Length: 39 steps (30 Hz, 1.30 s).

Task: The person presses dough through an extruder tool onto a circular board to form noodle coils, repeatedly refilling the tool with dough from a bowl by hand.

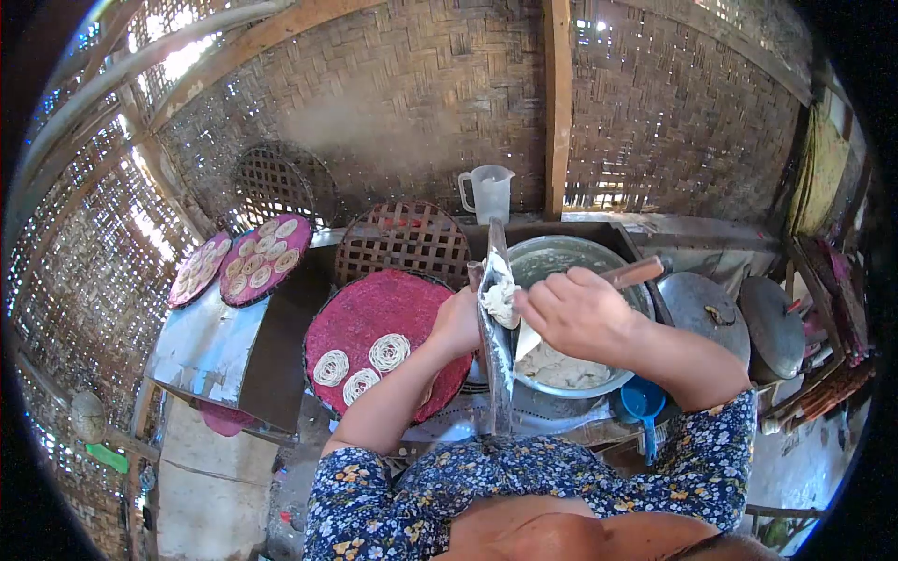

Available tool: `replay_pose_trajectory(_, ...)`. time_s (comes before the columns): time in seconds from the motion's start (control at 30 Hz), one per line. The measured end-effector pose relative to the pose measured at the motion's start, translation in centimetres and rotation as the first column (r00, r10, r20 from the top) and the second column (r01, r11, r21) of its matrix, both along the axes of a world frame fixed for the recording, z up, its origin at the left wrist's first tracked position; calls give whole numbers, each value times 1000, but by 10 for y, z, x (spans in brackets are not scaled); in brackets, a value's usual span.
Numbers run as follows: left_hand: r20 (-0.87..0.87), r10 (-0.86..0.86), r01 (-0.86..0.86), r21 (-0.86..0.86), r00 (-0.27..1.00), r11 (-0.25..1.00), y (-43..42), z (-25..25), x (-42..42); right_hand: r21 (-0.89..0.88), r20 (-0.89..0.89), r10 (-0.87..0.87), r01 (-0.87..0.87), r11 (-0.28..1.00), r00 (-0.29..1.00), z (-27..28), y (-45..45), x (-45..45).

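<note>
My right hand (585,313) is closed round a spatula with a wooden handle (634,273), its pale blade (527,342) pointing down over the basin. White dough (500,297) lies in a long narrow wooden press (496,365), beside my right fingers. At the left side of the press, my left hand (456,323) grips it, its fingertips partly hidden. A large metal basin (629,251) holds more pale dough (561,366). Left of my left hand is a round pink tray (374,304) with several coiled noodle rounds (388,352) on it.
Behind the press stands a clear measuring jug (490,194). Two metal lids (702,313) (772,327) lean at the right, and a blue dipper (643,400) sits below the basin. Two pink trays with pale rounds (266,260) (198,271) rest at the left.
</note>
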<state>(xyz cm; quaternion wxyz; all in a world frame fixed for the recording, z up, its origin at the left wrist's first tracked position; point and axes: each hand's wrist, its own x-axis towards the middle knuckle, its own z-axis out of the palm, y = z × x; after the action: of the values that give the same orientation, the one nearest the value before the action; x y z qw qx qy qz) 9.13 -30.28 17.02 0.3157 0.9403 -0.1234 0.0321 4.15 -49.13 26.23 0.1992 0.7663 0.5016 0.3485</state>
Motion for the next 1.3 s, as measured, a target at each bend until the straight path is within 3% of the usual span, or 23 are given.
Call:
replay_pose_trajectory(0.1, 22, -20, 20, -19, 1000, 1000, 13, -14, 9, 146, -22, 101, -97, 985, 995, 0, -17, 9)
replay_pose_trajectory(0.17, 128, -38, 45, -51, 991, 998, 26, -28, 21, 281, -111, 41, -8, 960, 993, 20, -36, 2)
replay_pose_trajectory(0.27, 30, -96, 100, -213, 995, 972, 45, -29, 30, 479, -91, -32, 72, 875, 995, 26, -52, 7)
replay_pose_trajectory(0.3, 90, -128, 151, -342, 988, 928, 46, -37, 31, 558, -84, -55, 92, 825, 995, 22, -54, 11)
replay_pose_trajectory(0.43, 88, -189, 206, -547, 978, 811, 39, -34, 29, 550, -203, -17, 128, 826, 979, -4, -56, 32)
replay_pose_trajectory(0.53, 51, -228, 215, -582, 972, 784, 42, -27, 26, 527, -326, 51, 136, 839, 944, 7, -62, 24)
replay_pose_trajectory(0.57, 93, -167, 189, -341, 982, 921, 47, -43, 40, 498, -308, 36, 129, 857, 951, 12, -62, 23)
replay_pose_trajectory(0.67, 100, -63, 85, -233, 993, 969, 32, -25, 23, 409, -264, 9, 104, 907, 964, 25, -52, 19)
replay_pose_trajectory(0.87, 97, -57, 68, -110, 994, 992, 11, -14, 9, 147, -247, -47, 85, 985, 968, 20, -15, 10)
replay_pose_trajectory(1.07, 53, -81, 84, -50, 995, 995, 11, -10, 11, 99, -90, 64, -55, 994, 994, -4, -5, 6)
replay_pose_trajectory(1.1, 53, -87, 90, -40, 995, 995, 12, -8, 11, 200, -75, 128, -111, 973, 989, -2, -11, 10)
replay_pose_trajectory(1.2, 104, -78, 82, -33, 992, 996, 18, 4, 11, 353, -88, -7, 37, 935, 996, 19, -36, -6)
replay_pose_trajectory(1.3, 201, -88, 112, -113, 976, 987, 22, 6, 11, 597, -69, -3, 44, 801, 998, 8, -50, -8)
